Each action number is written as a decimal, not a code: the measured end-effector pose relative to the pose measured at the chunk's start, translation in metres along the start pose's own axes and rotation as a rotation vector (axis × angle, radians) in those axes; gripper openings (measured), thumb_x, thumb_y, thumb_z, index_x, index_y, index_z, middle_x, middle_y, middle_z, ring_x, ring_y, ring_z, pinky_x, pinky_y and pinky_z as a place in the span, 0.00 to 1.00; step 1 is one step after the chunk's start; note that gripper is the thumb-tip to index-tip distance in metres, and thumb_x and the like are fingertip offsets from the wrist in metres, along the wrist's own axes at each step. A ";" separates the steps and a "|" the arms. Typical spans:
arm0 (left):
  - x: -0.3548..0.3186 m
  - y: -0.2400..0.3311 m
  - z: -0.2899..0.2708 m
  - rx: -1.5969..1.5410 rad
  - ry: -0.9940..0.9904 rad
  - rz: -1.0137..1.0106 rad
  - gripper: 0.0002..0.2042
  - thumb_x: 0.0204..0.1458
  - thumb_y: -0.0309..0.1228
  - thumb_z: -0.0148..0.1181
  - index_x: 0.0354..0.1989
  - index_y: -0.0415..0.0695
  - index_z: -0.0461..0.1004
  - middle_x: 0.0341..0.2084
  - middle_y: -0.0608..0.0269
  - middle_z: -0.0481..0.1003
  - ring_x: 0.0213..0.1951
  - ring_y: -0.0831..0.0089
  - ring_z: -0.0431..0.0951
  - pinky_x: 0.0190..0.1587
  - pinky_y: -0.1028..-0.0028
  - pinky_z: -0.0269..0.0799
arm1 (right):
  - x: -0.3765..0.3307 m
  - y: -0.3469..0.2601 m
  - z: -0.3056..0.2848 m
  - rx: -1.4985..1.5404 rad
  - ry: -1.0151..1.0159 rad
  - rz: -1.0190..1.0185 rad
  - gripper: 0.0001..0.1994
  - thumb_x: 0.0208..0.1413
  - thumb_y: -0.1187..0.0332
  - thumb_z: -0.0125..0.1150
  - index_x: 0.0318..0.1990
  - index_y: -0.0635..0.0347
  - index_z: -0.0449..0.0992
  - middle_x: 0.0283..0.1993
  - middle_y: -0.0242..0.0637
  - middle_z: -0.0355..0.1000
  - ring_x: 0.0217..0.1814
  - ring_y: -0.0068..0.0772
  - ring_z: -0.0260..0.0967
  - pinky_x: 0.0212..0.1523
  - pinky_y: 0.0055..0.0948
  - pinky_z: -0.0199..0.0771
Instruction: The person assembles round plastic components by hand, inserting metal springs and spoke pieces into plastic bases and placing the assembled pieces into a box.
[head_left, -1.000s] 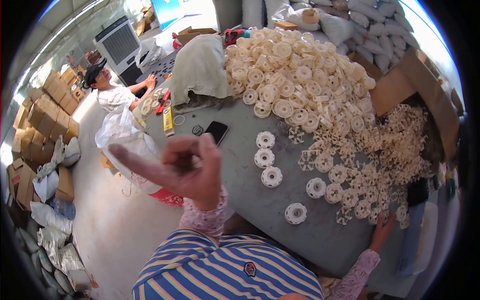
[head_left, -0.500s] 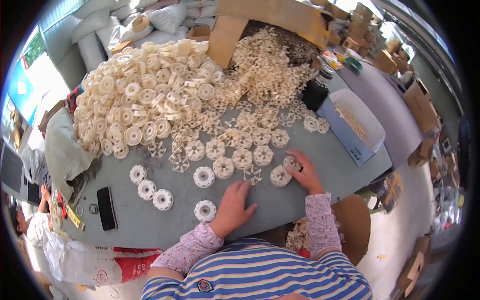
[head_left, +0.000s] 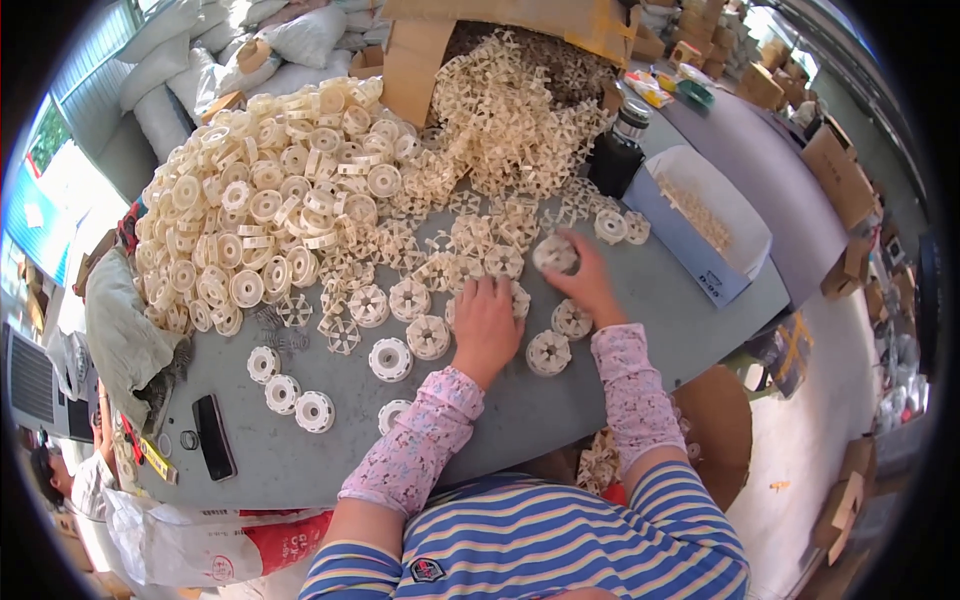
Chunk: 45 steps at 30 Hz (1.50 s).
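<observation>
A pale wheel (head_left: 549, 255) left of the blue box (head_left: 682, 250) has now been pinched in the right hand (head_left: 592, 284), so one piece is singled out. Farther left, other wheels (head_left: 521, 300) are covered by the left hand (head_left: 487, 330), grip unclear

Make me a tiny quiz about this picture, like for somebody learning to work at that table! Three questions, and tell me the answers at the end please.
1. Pick one. Which of the person's hands has its fingers around a blurry round piece? a) left b) right c) neither
2. True or false: the phone lies on the grey table, to the left of the person's left hand.
3. Fill in the colour: to the right of the dark bottle is an open box with small cream bits inside. Its outside is ____.

Key: 1. b, the right hand. 2. True. 3. Blue.
</observation>
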<state>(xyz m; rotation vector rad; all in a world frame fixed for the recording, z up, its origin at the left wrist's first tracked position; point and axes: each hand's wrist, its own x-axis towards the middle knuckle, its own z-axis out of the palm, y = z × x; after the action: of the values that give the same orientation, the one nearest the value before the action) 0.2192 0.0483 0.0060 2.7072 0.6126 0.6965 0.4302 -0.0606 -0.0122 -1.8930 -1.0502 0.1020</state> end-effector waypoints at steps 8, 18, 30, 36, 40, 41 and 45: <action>-0.042 0.044 -0.019 -0.284 -0.070 0.048 0.34 0.43 0.34 0.77 0.62 0.39 0.73 0.53 0.48 0.73 0.54 0.48 0.73 0.62 0.55 0.71 | -0.069 -0.013 -0.056 -0.029 -0.265 -0.115 0.40 0.44 0.63 0.77 0.71 0.51 0.73 0.67 0.47 0.71 0.71 0.50 0.69 0.74 0.44 0.67; -0.065 0.039 0.020 -0.418 -0.051 0.160 0.38 0.45 0.32 0.76 0.66 0.37 0.66 0.58 0.41 0.72 0.60 0.43 0.73 0.64 0.52 0.71 | 0.033 0.072 -0.053 -0.383 0.445 -0.072 0.47 0.46 0.62 0.81 0.76 0.53 0.64 0.68 0.49 0.71 0.73 0.55 0.67 0.74 0.46 0.67; -0.076 0.042 0.049 -0.394 0.042 0.235 0.40 0.40 0.35 0.77 0.64 0.35 0.67 0.55 0.43 0.72 0.57 0.45 0.74 0.61 0.53 0.70 | 0.055 0.103 -0.036 -0.431 0.260 -0.321 0.45 0.51 0.78 0.73 0.79 0.51 0.62 0.74 0.47 0.67 0.76 0.56 0.62 0.74 0.51 0.66; -0.071 0.044 0.045 -0.430 -0.064 0.257 0.41 0.41 0.37 0.78 0.65 0.37 0.67 0.56 0.44 0.72 0.59 0.46 0.73 0.63 0.54 0.70 | 0.007 0.100 -0.051 -0.124 0.166 -0.298 0.48 0.47 0.75 0.78 0.79 0.57 0.62 0.78 0.47 0.63 0.80 0.49 0.60 0.78 0.46 0.61; -0.077 0.038 0.059 -0.493 0.135 0.334 0.40 0.42 0.40 0.78 0.66 0.39 0.69 0.58 0.42 0.73 0.61 0.44 0.74 0.65 0.52 0.70 | -0.036 0.077 -0.040 -0.178 0.046 -0.251 0.48 0.44 0.71 0.81 0.76 0.60 0.65 0.75 0.49 0.66 0.77 0.48 0.64 0.77 0.44 0.63; -0.077 0.033 0.046 -0.506 0.036 0.276 0.39 0.42 0.40 0.77 0.66 0.40 0.70 0.58 0.43 0.74 0.60 0.44 0.74 0.64 0.51 0.71 | -0.040 0.048 -0.030 -0.161 0.046 -0.253 0.48 0.44 0.70 0.83 0.76 0.61 0.64 0.75 0.48 0.66 0.76 0.46 0.65 0.76 0.42 0.64; -0.074 0.029 0.027 -0.447 0.037 0.299 0.38 0.42 0.39 0.77 0.65 0.43 0.71 0.56 0.46 0.75 0.58 0.47 0.76 0.64 0.53 0.71 | -0.047 0.030 -0.024 0.512 0.267 -0.118 0.50 0.47 0.68 0.84 0.77 0.62 0.60 0.73 0.45 0.64 0.73 0.41 0.66 0.73 0.43 0.68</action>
<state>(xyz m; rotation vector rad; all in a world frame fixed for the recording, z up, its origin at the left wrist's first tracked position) 0.1838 -0.0155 -0.0353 2.3846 0.0407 0.8408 0.4300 -0.1160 -0.0373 -1.3381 -0.8518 0.0420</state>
